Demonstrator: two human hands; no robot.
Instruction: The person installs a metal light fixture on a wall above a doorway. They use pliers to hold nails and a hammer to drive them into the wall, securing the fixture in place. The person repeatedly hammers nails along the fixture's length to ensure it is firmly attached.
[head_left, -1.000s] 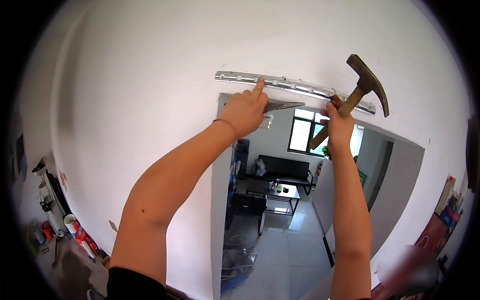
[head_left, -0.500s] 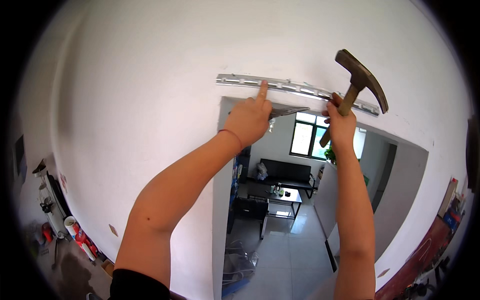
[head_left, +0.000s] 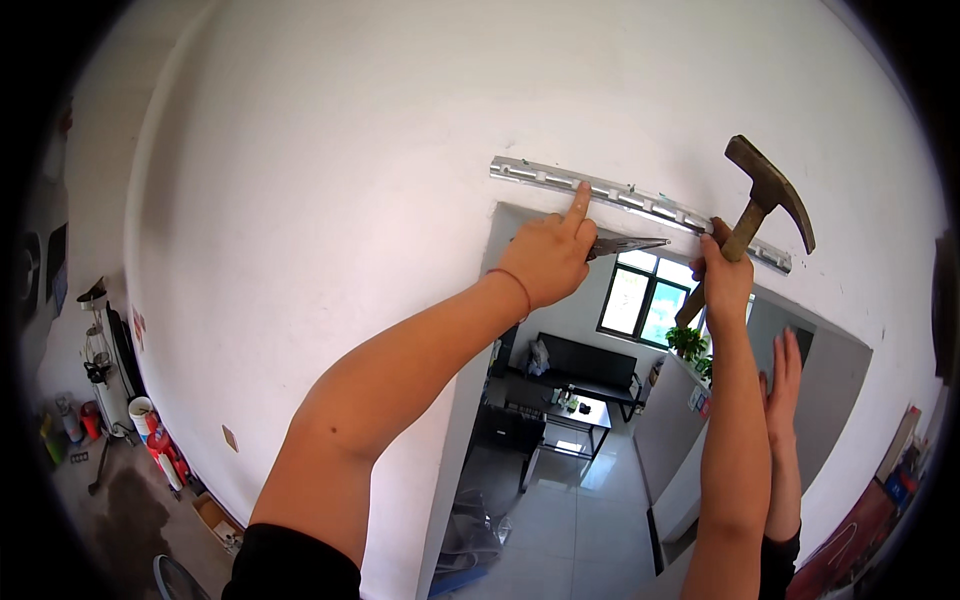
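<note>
A slotted silver metal rail (head_left: 540, 179) lies along the white wall just above a doorway. My left hand (head_left: 550, 262) is closed around grey pointed pliers (head_left: 632, 244), whose jaws point right below the rail. Its index finger is stretched up and touches the rail. My right hand (head_left: 728, 285) grips the wooden handle of a claw hammer (head_left: 772, 188), with the worn metal head raised above the rail's right part. Fingertips of that same hand reach to the rail. Another person's hand (head_left: 785, 385) is raised, fingers up, behind my right forearm.
Through the doorway stand a black sofa (head_left: 582, 362), a low table (head_left: 590, 412) and a potted plant (head_left: 686, 343) on a half wall. Crumpled clear plastic (head_left: 470, 530) lies by the left jamb. Buckets and tools line the floor at far left; cluttered red furniture (head_left: 850, 525) is at right.
My view has shifted, so the wall, rail and both hands sit further right. Another person's hand has come into sight at the right. My grip on pliers and hammer looks the same.
</note>
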